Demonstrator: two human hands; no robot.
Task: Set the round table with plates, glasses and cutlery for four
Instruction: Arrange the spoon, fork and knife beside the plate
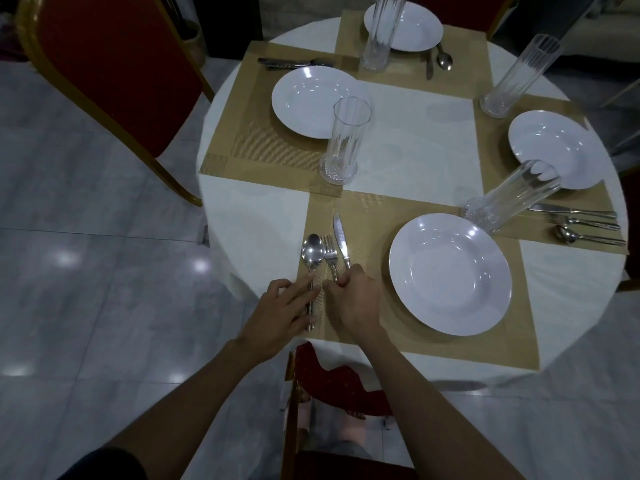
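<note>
On the near gold placemat (pixel 374 216) lie a spoon (pixel 311 252), a fork (pixel 329 252) and a knife (pixel 341 239), side by side left of a white plate (pixel 450 273). My left hand (pixel 280 311) lies flat with spread fingers on the spoon's handle. My right hand (pixel 351 294) is curled over the handles of the fork and knife. A tall ribbed glass (pixel 509 199) stands beyond the near plate. Three more plates (pixel 311 98) (pixel 403 26) (pixel 550 147) with glasses (pixel 343 140) (pixel 381 31) (pixel 519 76) and cutlery sit at the other places.
The round table has a white cloth (pixel 412 133). A red chair with a gold frame (pixel 114 74) stands at the left, and another red chair (pixel 332 386) is tucked under the near edge. Grey tiled floor (pixel 86 271) lies to the left.
</note>
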